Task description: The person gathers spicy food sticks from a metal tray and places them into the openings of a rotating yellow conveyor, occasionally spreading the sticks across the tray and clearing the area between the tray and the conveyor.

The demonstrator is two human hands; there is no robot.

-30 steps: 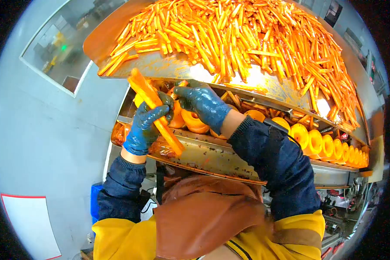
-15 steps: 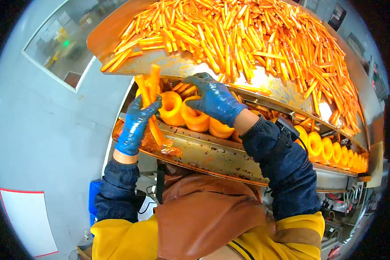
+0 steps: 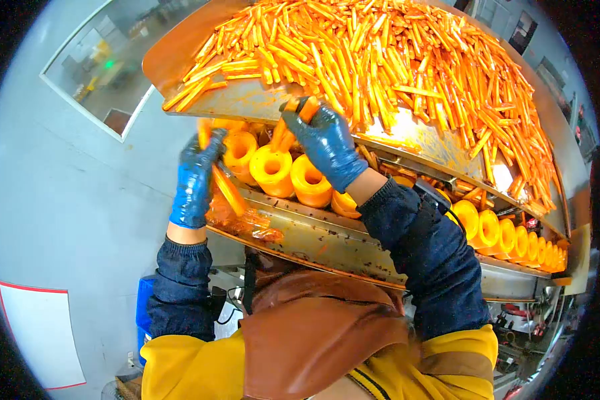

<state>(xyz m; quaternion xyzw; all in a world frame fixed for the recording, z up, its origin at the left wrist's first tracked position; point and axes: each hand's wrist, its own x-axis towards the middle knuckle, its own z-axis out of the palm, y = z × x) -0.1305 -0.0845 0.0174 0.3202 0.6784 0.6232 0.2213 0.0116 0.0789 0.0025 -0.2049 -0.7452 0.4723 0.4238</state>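
Wrapped round some orange sticks (image 3: 228,190), my left hand (image 3: 200,163) in a blue glove is at the left end of the row of orange cups; the sticks slant down past its fingers. My gloved right hand (image 3: 327,140) grips other orange sticks (image 3: 286,130), held above a round orange cup (image 3: 271,168). Whether their lower ends touch the cup cannot be made out. Beside it stand another cup (image 3: 240,153) on the left and one (image 3: 311,180) on the right, both with round holes in their tops.
A large heap of orange sticks (image 3: 380,73) lies on a raised metal tray (image 3: 247,100) beyond the row. More orange cups (image 3: 488,230) line up to the right. A metal ledge (image 3: 327,233) runs along the near side, with orange scraps (image 3: 263,230) at its left.
The hands have moved apart, the left one leftward. My right hand, open half a second ago, now grips sticks. The row of cups appears shifted left relative to the upper tray.
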